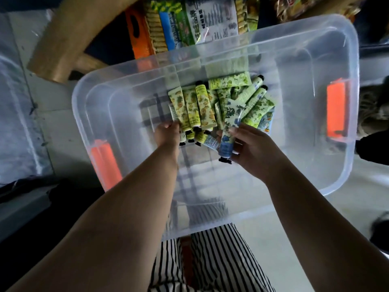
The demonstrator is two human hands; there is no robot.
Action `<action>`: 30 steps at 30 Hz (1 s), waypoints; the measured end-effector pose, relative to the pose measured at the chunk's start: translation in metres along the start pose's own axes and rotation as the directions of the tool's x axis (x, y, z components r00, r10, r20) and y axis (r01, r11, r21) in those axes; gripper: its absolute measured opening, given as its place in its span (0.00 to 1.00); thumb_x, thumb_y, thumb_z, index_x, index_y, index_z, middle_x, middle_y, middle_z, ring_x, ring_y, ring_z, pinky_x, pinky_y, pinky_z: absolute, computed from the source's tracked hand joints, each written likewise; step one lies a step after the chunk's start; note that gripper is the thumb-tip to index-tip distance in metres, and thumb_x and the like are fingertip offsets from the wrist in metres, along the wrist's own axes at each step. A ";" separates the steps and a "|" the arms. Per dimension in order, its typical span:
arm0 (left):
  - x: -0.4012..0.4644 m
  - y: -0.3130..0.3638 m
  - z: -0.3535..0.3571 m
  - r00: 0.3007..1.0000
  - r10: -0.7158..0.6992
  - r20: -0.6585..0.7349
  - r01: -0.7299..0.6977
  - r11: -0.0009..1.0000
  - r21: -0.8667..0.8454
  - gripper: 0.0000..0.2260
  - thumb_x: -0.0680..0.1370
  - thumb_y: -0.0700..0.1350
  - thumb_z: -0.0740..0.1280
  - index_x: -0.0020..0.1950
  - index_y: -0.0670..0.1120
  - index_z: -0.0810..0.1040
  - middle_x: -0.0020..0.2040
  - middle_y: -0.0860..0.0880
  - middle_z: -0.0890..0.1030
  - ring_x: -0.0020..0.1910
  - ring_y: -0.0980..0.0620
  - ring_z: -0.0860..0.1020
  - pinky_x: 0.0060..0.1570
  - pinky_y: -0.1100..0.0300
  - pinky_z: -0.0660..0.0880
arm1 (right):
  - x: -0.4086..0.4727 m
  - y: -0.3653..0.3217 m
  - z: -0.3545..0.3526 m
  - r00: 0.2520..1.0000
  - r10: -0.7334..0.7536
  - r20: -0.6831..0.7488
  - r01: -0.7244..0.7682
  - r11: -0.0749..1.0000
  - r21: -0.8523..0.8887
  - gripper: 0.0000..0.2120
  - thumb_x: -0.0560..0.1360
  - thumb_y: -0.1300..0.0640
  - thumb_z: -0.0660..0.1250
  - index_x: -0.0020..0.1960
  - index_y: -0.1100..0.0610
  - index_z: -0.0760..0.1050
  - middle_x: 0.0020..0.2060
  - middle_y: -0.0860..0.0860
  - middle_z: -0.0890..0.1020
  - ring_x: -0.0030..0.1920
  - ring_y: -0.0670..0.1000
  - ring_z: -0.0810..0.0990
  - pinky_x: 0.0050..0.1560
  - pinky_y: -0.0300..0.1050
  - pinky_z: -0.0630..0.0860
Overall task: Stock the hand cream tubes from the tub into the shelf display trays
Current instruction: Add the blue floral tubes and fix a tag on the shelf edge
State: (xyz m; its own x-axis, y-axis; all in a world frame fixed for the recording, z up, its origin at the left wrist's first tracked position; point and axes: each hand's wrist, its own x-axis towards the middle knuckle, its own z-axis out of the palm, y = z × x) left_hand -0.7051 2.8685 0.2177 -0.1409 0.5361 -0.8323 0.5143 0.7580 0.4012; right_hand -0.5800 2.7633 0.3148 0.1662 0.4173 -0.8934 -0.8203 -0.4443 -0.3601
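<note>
Head view. A clear tub (pixel 315 51) fills the centre of the frame; the tubes (pixel 212 102) lie heaped at its middle, long axes mostly running up-frame, caps mixed. The right hand (pixel 255 148) holds a blue tube (pixel 228 135) in a closed grip, cap toward the lower edge. The left hand (pixel 167 134) touches the yellow tubes' (pixel 192 108) near ends; its grip cannot be told. No display trays are visible.

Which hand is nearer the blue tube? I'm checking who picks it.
Right. The right hand grips the blue tube; the left hand is apart to its left, on the yellow tubes.
</note>
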 end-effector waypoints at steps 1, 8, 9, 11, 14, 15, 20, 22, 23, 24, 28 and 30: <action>-0.001 0.000 -0.001 1.000 0.007 0.016 -0.008 1.000 0.018 0.11 0.78 0.42 0.64 0.56 0.38 0.78 0.42 0.48 0.80 0.41 0.51 0.76 0.37 0.66 0.75 | 0.000 0.001 0.001 1.000 -0.005 -0.017 0.005 1.000 -0.014 0.06 0.76 0.60 0.61 0.43 0.56 0.75 0.45 0.57 0.79 0.44 0.54 0.80 0.40 0.46 0.80; -0.032 -0.007 -0.026 0.999 0.016 -0.045 -0.022 0.992 -0.123 0.14 0.77 0.43 0.66 0.60 0.38 0.75 0.55 0.41 0.80 0.39 0.53 0.77 0.37 0.66 0.76 | -0.016 -0.003 0.011 1.000 0.017 0.007 -0.017 1.000 0.020 0.08 0.77 0.57 0.61 0.43 0.56 0.77 0.45 0.59 0.78 0.40 0.54 0.79 0.35 0.45 0.79; -0.041 -0.005 -0.033 0.999 0.009 -0.047 -0.017 0.987 -0.160 0.15 0.77 0.43 0.66 0.61 0.38 0.75 0.55 0.42 0.80 0.39 0.54 0.77 0.37 0.65 0.76 | -0.021 -0.006 0.015 1.000 0.015 0.011 -0.015 1.000 0.007 0.07 0.77 0.57 0.61 0.44 0.57 0.76 0.45 0.59 0.77 0.39 0.54 0.79 0.33 0.45 0.79; -0.064 0.003 -0.048 1.000 -0.010 0.004 0.011 0.958 -0.286 0.15 0.78 0.43 0.64 0.62 0.39 0.73 0.49 0.44 0.81 0.37 0.55 0.76 0.39 0.62 0.76 | -0.032 -0.013 0.024 1.000 0.011 0.021 -0.011 1.000 0.006 0.06 0.77 0.57 0.61 0.44 0.57 0.75 0.39 0.56 0.79 0.34 0.52 0.81 0.32 0.44 0.79; -0.100 0.023 -0.073 0.985 -0.004 0.175 0.086 0.880 -0.467 0.12 0.80 0.43 0.59 0.62 0.41 0.72 0.38 0.49 0.76 0.32 0.57 0.74 0.37 0.62 0.72 | -0.053 -0.027 0.042 0.999 -0.017 0.042 0.018 1.000 -0.017 0.06 0.76 0.58 0.62 0.42 0.57 0.75 0.29 0.51 0.79 0.30 0.50 0.80 0.34 0.45 0.79; -0.112 0.031 -0.082 0.971 0.013 0.237 0.112 0.856 -0.505 0.11 0.81 0.44 0.58 0.60 0.41 0.72 0.39 0.49 0.75 0.33 0.56 0.74 0.37 0.61 0.71 | -0.062 -0.032 0.049 0.998 -0.031 0.059 0.032 0.999 -0.027 0.06 0.76 0.58 0.62 0.42 0.57 0.75 0.27 0.51 0.79 0.30 0.50 0.79 0.35 0.45 0.79; -0.169 0.083 -0.103 0.928 0.110 0.356 0.140 0.782 -0.607 0.12 0.79 0.52 0.58 0.48 0.44 0.74 0.41 0.48 0.74 0.33 0.54 0.69 0.31 0.63 0.66 | -0.111 -0.063 0.080 0.977 -0.125 0.176 0.132 0.991 -0.032 0.07 0.76 0.60 0.61 0.41 0.58 0.75 0.28 0.50 0.80 0.29 0.49 0.79 0.31 0.42 0.77; -0.196 0.104 -0.107 0.909 0.180 0.377 0.078 0.813 -0.576 0.18 0.74 0.56 0.65 0.55 0.44 0.74 0.41 0.49 0.74 0.34 0.54 0.69 0.30 0.63 0.67 | -0.132 -0.076 0.091 0.959 -0.176 0.222 0.194 0.979 -0.062 0.06 0.76 0.58 0.62 0.43 0.59 0.75 0.32 0.51 0.80 0.31 0.50 0.79 0.32 0.43 0.78; -0.207 0.111 -0.109 0.900 0.211 0.382 0.042 0.829 -0.558 0.19 0.72 0.55 0.67 0.57 0.44 0.74 0.42 0.50 0.74 0.33 0.54 0.70 0.29 0.64 0.67 | -0.141 -0.083 0.095 0.949 -0.199 0.246 0.221 0.973 -0.064 0.06 0.76 0.58 0.62 0.46 0.60 0.75 0.35 0.53 0.81 0.32 0.51 0.79 0.32 0.43 0.78; -0.219 0.121 -0.112 0.889 0.258 0.379 -0.006 0.833 -0.553 0.17 0.72 0.51 0.69 0.56 0.43 0.74 0.42 0.50 0.74 0.32 0.54 0.70 0.28 0.65 0.67 | -0.151 -0.092 0.100 0.934 -0.227 0.278 0.253 0.966 -0.062 0.07 0.75 0.57 0.62 0.48 0.60 0.75 0.38 0.54 0.80 0.33 0.53 0.78 0.31 0.44 0.78; -0.260 0.154 -0.136 0.878 0.323 0.352 -0.057 0.803 -0.593 0.05 0.75 0.46 0.65 0.44 0.46 0.78 0.40 0.45 0.80 0.32 0.51 0.75 0.31 0.62 0.70 | -0.193 -0.126 0.121 0.871 -0.329 0.366 0.364 0.931 -0.031 0.08 0.76 0.60 0.61 0.40 0.55 0.74 0.31 0.51 0.78 0.30 0.51 0.70 0.26 0.43 0.77; -0.282 0.172 -0.152 0.877 0.355 0.323 -0.085 0.778 -0.623 0.08 0.77 0.48 0.62 0.41 0.47 0.77 0.31 0.47 0.80 0.25 0.53 0.73 0.25 0.64 0.68 | -0.213 -0.141 0.133 0.856 -0.369 0.362 0.405 0.914 -0.027 0.10 0.76 0.61 0.61 0.37 0.54 0.71 0.26 0.48 0.75 0.23 0.46 0.68 0.24 0.40 0.75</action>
State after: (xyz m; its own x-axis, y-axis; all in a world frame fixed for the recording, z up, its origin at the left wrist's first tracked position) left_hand -0.7059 2.9044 0.5798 0.3320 0.6194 -0.7114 -0.1151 0.7752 0.6212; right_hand -0.5724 2.8428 0.5919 0.2472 0.8080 -0.5348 -0.6677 -0.2579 -0.6983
